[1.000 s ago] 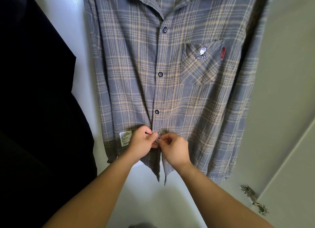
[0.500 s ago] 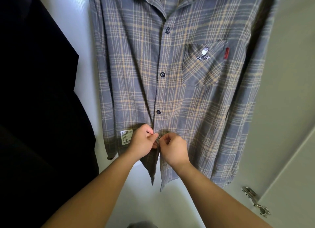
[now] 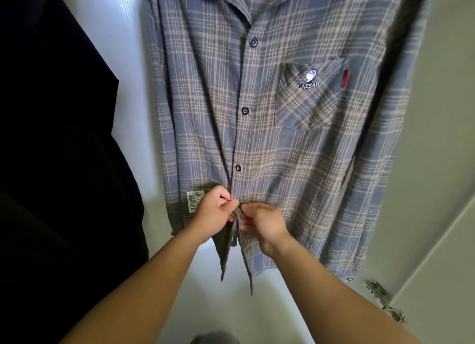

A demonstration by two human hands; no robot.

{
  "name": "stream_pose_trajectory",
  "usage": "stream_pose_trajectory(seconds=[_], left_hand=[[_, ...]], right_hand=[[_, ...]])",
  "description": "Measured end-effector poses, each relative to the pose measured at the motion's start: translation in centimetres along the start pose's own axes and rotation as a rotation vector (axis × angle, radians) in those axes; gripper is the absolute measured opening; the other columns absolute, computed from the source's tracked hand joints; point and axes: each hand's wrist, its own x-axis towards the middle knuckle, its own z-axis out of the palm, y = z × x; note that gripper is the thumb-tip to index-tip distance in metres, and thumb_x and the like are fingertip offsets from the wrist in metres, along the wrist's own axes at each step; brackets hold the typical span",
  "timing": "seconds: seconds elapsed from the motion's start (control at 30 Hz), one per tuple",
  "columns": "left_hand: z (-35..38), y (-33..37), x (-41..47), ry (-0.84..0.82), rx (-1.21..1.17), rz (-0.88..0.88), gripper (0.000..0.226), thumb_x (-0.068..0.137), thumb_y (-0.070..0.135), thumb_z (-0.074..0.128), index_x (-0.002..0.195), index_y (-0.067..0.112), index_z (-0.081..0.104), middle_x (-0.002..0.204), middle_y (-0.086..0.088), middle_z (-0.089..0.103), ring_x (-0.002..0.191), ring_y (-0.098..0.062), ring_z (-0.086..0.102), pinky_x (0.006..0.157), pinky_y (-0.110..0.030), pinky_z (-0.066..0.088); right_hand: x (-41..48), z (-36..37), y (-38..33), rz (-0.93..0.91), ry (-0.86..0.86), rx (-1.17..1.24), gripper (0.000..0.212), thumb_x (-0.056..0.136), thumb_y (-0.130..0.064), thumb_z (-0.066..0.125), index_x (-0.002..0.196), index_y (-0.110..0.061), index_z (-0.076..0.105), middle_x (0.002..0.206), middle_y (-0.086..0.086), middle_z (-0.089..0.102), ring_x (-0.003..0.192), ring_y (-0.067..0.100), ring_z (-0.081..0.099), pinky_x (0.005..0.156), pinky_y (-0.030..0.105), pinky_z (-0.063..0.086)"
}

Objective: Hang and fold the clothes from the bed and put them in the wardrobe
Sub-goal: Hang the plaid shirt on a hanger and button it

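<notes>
The shirt (image 3: 270, 138) hangs full length in the upper middle of the frame, front facing out, between a dark garment (image 3: 51, 138) at the left and a pale door (image 3: 437, 163) at the right. What it hangs from is out of view.

Low in the middle, both hands meet at the front opening. The left hand (image 3: 213, 212) has its grip pinched on one edge of the opening, thumb against forefinger. The right hand (image 3: 262, 222) pinches the other edge with curled fingers. A small dark button (image 3: 239, 208) sits between the fingertips; whether it is through its hole I cannot tell.

Likely trouble: the cloth looks soft and slack, so the edge may fold over the hole and the button may slip back out. A downward tug could drag the shirt askew on its support. Picking the wrong hole would leave the two loose tails below the hands uneven.

The fabric is a soft woven plaid, grey-blue crossed with tan lines, and darker toward the hem. Three fastened buttons (image 3: 245, 110) above are round, dark and rimmed. The chest pocket (image 3: 308, 96) has its plaid set on the diagonal and carries white stitched lettering. A white printed label (image 3: 195, 201) sits just beside the left hand. A metal hinge (image 3: 385, 300) shines at the lower right.
</notes>
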Motion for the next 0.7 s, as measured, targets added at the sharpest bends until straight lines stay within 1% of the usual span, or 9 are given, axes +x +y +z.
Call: stream_pose_trajectory(seconds=[0.07,0.13,0.2,0.3,0.37,0.47,0.6,0.63,0.7], left_hand=[[0.1,-0.1,-0.1,-0.003,-0.077,-0.012,0.016,0.094,0.012,0.071,0.091,0.011,0.056,0.07,-0.007,0.07,0.062,-0.02,0.067,0.074,-0.047,0.06],[0.0,0.0,-0.1,-0.013,-0.126,-0.031,0.015,0.092,0.011,0.073,0.093,0.007,0.058,0.078,-0.013,0.073,0.065,-0.021,0.068,0.076,-0.045,0.061],[-0.1,0.1,0.1,-0.043,-0.14,-0.053,0.015,0.09,0.007,0.075,0.095,0.007,0.061,0.083,-0.012,0.075,0.068,-0.02,0.07,0.077,-0.04,0.062],[-0.2,0.3,0.3,-0.078,-0.136,-0.074,0.022,0.084,-0.003,0.078,0.093,0.011,0.062,0.081,-0.006,0.075,0.072,-0.02,0.071,0.069,-0.028,0.058],[-0.1,0.5,0.5,-0.062,-0.058,-0.051,0.025,0.081,-0.001,0.08,0.088,0.015,0.061,0.078,-0.002,0.074,0.075,-0.02,0.069,0.068,-0.028,0.055],[-0.1,1.1,0.9,-0.043,0.112,0.029,0.022,0.084,0.011,0.079,0.084,0.02,0.06,0.08,0.0,0.074,0.079,-0.024,0.069,0.078,-0.036,0.056],[-0.4,3.4,2.0,-0.033,0.267,0.163,0.021,0.083,0.019,0.081,0.083,0.024,0.06,0.079,0.005,0.073,0.077,-0.013,0.069,0.074,-0.03,0.053],[-0.5,4.1,2.3,-0.031,0.271,0.181,0.02,0.082,0.019,0.081,0.085,0.025,0.062,0.079,0.006,0.072,0.077,-0.01,0.068,0.074,-0.028,0.053],[-0.6,5.3,3.0,-0.015,0.264,0.202,0.019,0.083,0.022,0.081,0.088,0.028,0.064,0.08,0.009,0.072,0.075,-0.002,0.067,0.072,-0.024,0.051]], right_hand=[[0.1,-0.2,-0.2,0.124,-0.055,0.12,0.012,0.098,-0.009,0.062,0.089,-0.004,0.069,0.07,0.007,0.065,0.061,0.016,0.062,0.063,0.029,0.057],[0.2,-0.4,-0.3,0.204,-0.082,0.147,0.014,0.099,-0.012,0.062,0.088,-0.006,0.068,0.068,0.005,0.065,0.06,0.016,0.062,0.063,0.03,0.057],[0.3,-0.7,-0.4,0.234,-0.079,0.113,0.015,0.1,-0.014,0.061,0.088,-0.008,0.067,0.067,0.004,0.065,0.059,0.016,0.061,0.062,0.03,0.057],[0.1,-0.9,-0.7,0.241,-0.054,0.017,0.02,0.101,-0.016,0.058,0.084,-0.009,0.066,0.064,0.002,0.063,0.056,0.015,0.058,0.06,0.029,0.053],[-0.2,-0.9,-0.9,0.222,-0.042,-0.09,0.023,0.102,-0.017,0.055,0.082,-0.011,0.064,0.062,0.001,0.061,0.053,0.015,0.054,0.057,0.028,0.047],[-0.5,-1.2,-1.8,0.117,-0.004,-0.347,0.028,0.105,-0.026,0.049,0.084,-0.013,0.061,0.064,0.001,0.061,0.055,0.017,0.054,0.055,0.026,0.041],[-0.1,-1.4,-4.4,-0.146,0.104,-0.448,0.035,0.104,-0.032,0.05,0.078,-0.013,0.064,0.066,0.004,0.065,0.056,0.02,0.061,0.046,0.022,0.041],[0.0,-1.3,-5.3,-0.213,0.119,-0.465,0.036,0.103,-0.032,0.051,0.076,-0.013,0.064,0.066,0.005,0.066,0.059,0.023,0.063,0.049,0.024,0.043],[0.1,-1.2,-7.1,-0.335,0.144,-0.505,0.037,0.101,-0.034,0.053,0.074,-0.012,0.065,0.067,0.005,0.068,0.067,0.027,0.065,0.063,0.034,0.048]])
